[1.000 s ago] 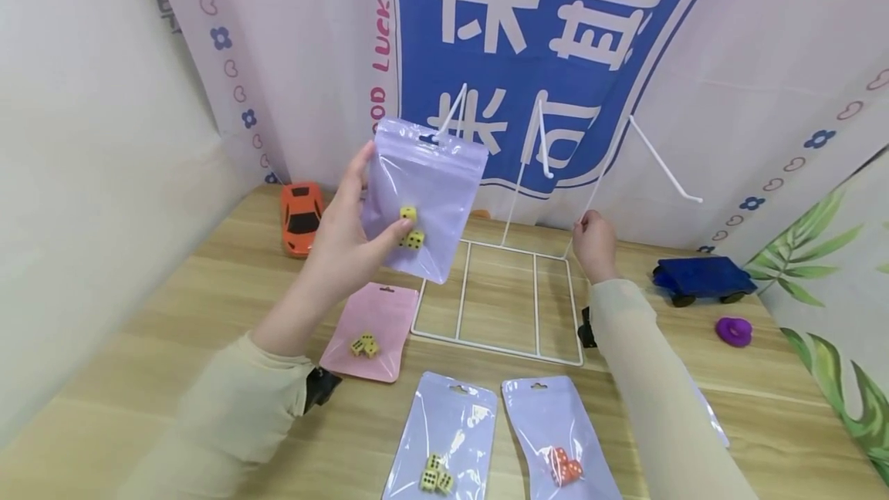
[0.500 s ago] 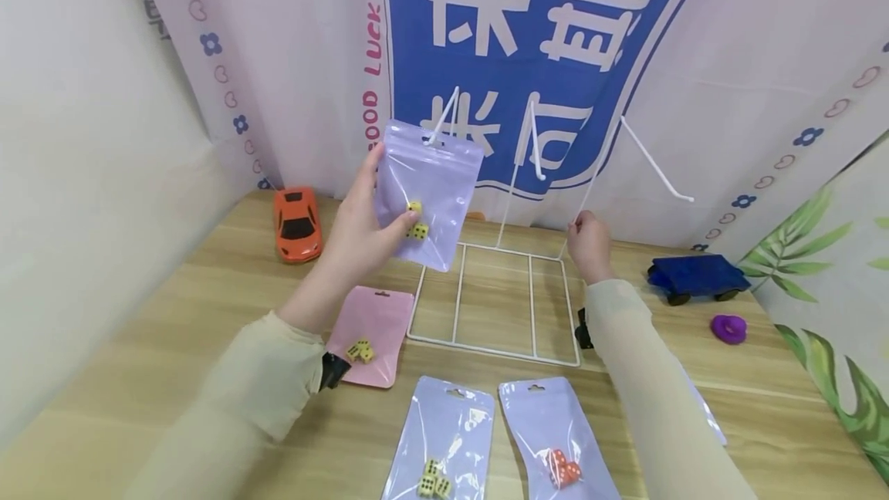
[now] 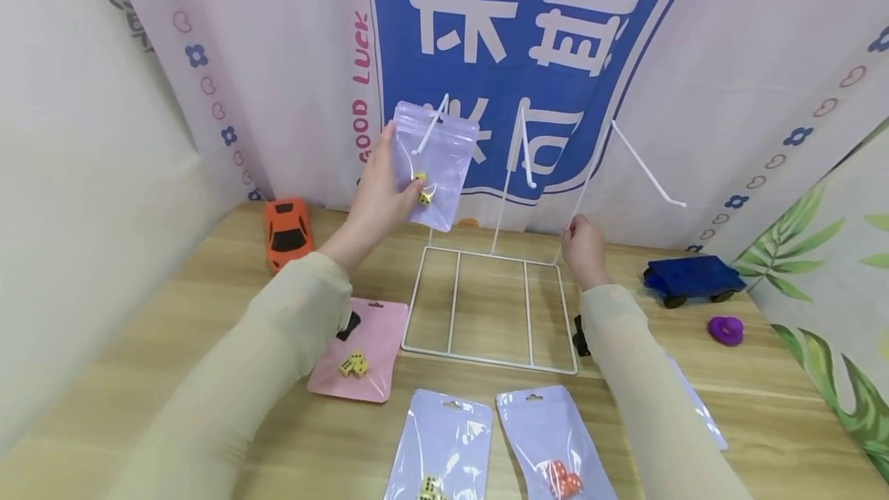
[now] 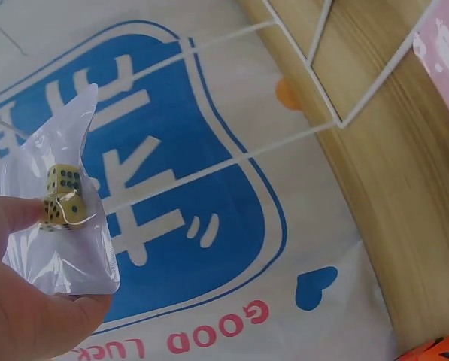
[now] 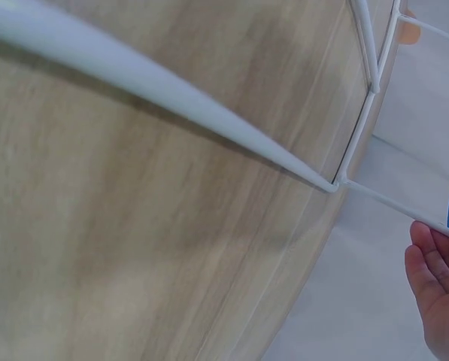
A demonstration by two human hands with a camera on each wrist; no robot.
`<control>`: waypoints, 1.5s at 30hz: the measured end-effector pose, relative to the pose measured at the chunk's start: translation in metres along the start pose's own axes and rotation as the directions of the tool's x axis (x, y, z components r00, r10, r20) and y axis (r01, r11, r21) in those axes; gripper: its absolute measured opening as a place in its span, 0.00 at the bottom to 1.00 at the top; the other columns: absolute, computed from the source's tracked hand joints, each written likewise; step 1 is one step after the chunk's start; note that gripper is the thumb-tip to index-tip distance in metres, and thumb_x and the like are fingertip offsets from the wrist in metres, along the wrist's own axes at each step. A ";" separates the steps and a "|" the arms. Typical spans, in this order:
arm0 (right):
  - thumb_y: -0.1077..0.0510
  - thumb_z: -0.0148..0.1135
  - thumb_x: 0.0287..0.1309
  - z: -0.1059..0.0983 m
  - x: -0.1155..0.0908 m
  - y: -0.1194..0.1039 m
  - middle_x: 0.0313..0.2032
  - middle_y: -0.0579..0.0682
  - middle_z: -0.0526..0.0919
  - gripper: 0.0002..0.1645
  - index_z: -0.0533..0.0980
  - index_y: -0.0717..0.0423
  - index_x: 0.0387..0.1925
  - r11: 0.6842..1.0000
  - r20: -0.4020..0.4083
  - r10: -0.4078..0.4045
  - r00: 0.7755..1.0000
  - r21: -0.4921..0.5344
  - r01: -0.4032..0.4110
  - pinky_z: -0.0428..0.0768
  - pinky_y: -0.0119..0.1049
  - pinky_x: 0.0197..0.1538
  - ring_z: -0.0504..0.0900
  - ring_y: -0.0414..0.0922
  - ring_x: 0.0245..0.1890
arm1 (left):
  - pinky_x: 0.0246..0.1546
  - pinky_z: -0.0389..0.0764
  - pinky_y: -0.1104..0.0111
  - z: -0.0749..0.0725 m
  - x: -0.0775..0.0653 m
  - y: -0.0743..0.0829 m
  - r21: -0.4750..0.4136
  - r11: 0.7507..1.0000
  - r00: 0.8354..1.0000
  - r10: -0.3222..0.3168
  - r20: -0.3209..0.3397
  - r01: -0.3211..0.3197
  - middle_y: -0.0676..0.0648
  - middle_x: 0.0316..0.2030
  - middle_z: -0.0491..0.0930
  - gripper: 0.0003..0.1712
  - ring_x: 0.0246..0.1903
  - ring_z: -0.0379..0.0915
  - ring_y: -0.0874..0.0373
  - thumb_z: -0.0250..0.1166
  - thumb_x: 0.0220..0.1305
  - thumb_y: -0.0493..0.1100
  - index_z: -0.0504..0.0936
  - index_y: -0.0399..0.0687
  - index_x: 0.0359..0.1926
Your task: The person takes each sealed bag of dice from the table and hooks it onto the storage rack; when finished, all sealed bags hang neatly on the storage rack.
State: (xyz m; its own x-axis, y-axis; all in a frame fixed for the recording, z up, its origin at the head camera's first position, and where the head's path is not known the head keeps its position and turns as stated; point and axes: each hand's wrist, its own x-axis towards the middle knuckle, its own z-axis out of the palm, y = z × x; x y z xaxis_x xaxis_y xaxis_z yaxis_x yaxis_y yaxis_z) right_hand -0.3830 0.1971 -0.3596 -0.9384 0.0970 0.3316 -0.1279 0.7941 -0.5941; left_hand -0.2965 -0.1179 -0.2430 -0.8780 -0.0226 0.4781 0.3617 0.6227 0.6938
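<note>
My left hand [image 3: 382,195] pinches a lilac zip bag [image 3: 451,160] by its left side, thumb in front over the yellow dice [image 4: 64,180] inside. A white hook [image 3: 429,130], leftmost on the wire display rack [image 3: 486,362], passes through the bag's hang hole, and its tip stands out in front of the bag. On the rack's right side, my right hand [image 3: 585,249] grips the thin upright [image 5: 389,201] low down, just above the table. The middle hook [image 3: 528,149] and right hook [image 3: 649,166] hold no bags.
A pink bag [image 3: 371,326] with yellow dice lies left of the rack base. Two lilac bags lie in front, one with yellow dice [image 3: 430,488], one with red dice [image 3: 562,478]. Another bag [image 3: 697,403] is partly under my right sleeve. An orange car [image 3: 288,234], blue car [image 3: 694,280] and purple ring-shaped thing [image 3: 726,330] stand at the sides.
My left hand has pushed the lilac bag back along the left hook, so more of the hook now shows in front of it. The right hand keeps its grip on the upright.
</note>
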 end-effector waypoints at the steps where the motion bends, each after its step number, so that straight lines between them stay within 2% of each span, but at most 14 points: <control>1: 0.64 0.47 0.63 0.001 -0.001 0.000 0.31 0.62 0.76 0.08 0.70 0.68 0.36 1.000 0.006 0.004 1.000 0.000 -0.004 0.75 0.46 0.36 0.75 0.56 0.31 | 0.62 0.53 0.54 0.002 0.003 -0.001 0.014 1.000 1.000 -0.014 0.001 0.014 0.39 0.67 0.51 0.50 0.64 0.50 0.47 0.63 0.56 0.36 0.41 0.49 0.71; 5: 0.64 0.47 0.63 0.004 -0.006 0.000 0.30 0.62 0.77 0.08 0.70 0.67 0.36 1.000 0.019 0.008 1.000 -0.011 -0.007 0.75 0.46 0.36 0.75 0.56 0.31 | 0.62 0.55 0.53 0.007 0.012 -0.005 0.042 0.996 0.997 -0.074 0.008 0.073 0.40 0.66 0.52 0.50 0.64 0.51 0.47 0.62 0.57 0.37 0.39 0.52 0.71; 14: 0.64 0.49 0.62 0.015 -0.009 -0.005 0.31 0.63 0.78 0.07 0.70 0.67 0.34 0.998 -0.009 -0.032 0.999 -0.046 0.031 0.75 0.49 0.38 0.76 0.58 0.32 | 0.62 0.56 0.53 0.013 0.019 -0.016 0.052 0.993 0.994 -0.101 -0.031 0.102 0.36 0.64 0.54 0.50 0.62 0.54 0.44 0.62 0.57 0.38 0.38 0.49 0.70; 20: 0.64 0.50 0.61 0.020 -0.010 -0.009 0.30 0.64 0.77 0.06 0.69 0.67 0.34 0.998 -0.002 -0.046 0.999 -0.046 0.046 0.75 0.50 0.39 0.76 0.59 0.33 | 0.56 0.64 0.52 0.014 0.023 -0.020 0.051 0.987 0.988 -0.153 -0.038 0.154 0.36 0.61 0.58 0.50 0.55 0.62 0.43 0.61 0.58 0.39 0.36 0.54 0.71; 26: 0.65 0.50 0.61 0.027 -0.013 -0.010 0.30 0.64 0.78 0.06 0.70 0.67 0.34 0.998 0.009 -0.054 0.998 -0.039 0.055 0.75 0.49 0.39 0.77 0.59 0.33 | 0.53 0.68 0.53 0.015 0.023 -0.027 0.039 0.977 0.978 -0.208 -0.031 0.209 0.38 0.61 0.57 0.50 0.53 0.64 0.45 0.60 0.60 0.40 0.34 0.58 0.71; 29: 0.65 0.49 0.61 0.030 -0.013 -0.011 0.30 0.65 0.78 0.06 0.70 0.67 0.33 0.997 0.002 -0.068 0.998 -0.040 0.068 0.75 0.50 0.39 0.77 0.60 0.33 | 0.56 0.66 0.54 0.014 0.022 -0.028 0.021 0.978 0.978 -0.208 -0.030 0.208 0.38 0.63 0.55 0.51 0.56 0.62 0.45 0.60 0.59 0.40 0.33 0.56 0.71; 33: 0.65 0.48 0.62 0.028 -0.011 -0.011 0.31 0.65 0.77 0.07 0.69 0.68 0.34 0.997 0.003 -0.066 0.998 -0.035 0.066 0.75 0.50 0.38 0.76 0.60 0.33 | 0.62 0.57 0.57 0.012 0.021 -0.027 -0.010 0.980 0.980 -0.199 -0.012 0.199 0.38 0.66 0.51 0.53 0.62 0.54 0.45 0.62 0.58 0.40 0.31 0.50 0.70; 37: 0.64 0.46 0.63 0.022 -0.007 -0.007 0.31 0.64 0.75 0.07 0.67 0.68 0.35 0.999 0.008 -0.044 0.999 -0.011 0.044 0.74 0.49 0.37 0.74 0.59 0.32 | 0.63 0.53 0.56 0.006 0.017 -0.026 -0.020 0.980 0.979 -0.199 0.048 0.200 0.36 0.66 0.50 0.55 0.64 0.50 0.45 0.62 0.58 0.44 0.30 0.46 0.70; 41: 0.64 0.45 0.64 0.014 -0.001 0.000 0.32 0.63 0.74 0.08 0.67 0.68 0.36 0.999 0.006 -0.037 0.999 0.002 0.037 0.74 0.48 0.36 0.74 0.57 0.32 | 0.64 0.47 0.54 -0.003 0.008 -0.030 0.045 0.983 0.968 -0.181 0.173 0.176 0.34 0.67 0.46 0.54 0.66 0.42 0.44 0.62 0.58 0.45 0.31 0.42 0.69; 43: 0.64 0.44 0.64 0.010 0.002 0.003 0.32 0.63 0.74 0.08 0.67 0.68 0.36 0.999 0.005 -0.039 0.999 0.001 0.039 0.74 0.48 0.35 0.73 0.57 0.32 | 0.63 0.50 0.53 -0.008 0.002 -0.034 0.089 0.984 0.949 -0.175 0.262 0.157 0.32 0.66 0.48 0.51 0.65 0.45 0.42 0.62 0.59 0.46 0.36 0.39 0.69; 45: 0.64 0.44 0.64 0.005 0.004 0.006 0.32 0.63 0.73 0.08 0.67 0.68 0.36 0.999 -0.001 -0.033 0.999 -0.001 0.033 0.74 0.48 0.35 0.73 0.57 0.32 | 0.61 0.55 0.52 -0.011 -0.005 -0.037 0.132 0.982 0.912 -0.176 0.370 0.136 0.32 0.63 0.55 0.46 0.63 0.51 0.40 0.60 0.60 0.47 0.43 0.36 0.69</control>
State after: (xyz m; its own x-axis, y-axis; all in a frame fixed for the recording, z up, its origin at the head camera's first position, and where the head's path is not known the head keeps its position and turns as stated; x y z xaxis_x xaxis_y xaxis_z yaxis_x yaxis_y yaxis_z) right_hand -0.3894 0.1992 -0.3655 -0.9333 0.0719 0.3518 -0.1582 0.7973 -0.5825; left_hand -0.3022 -0.1488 -0.2650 -0.9806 0.1594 0.1144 0.1945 0.7119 0.6748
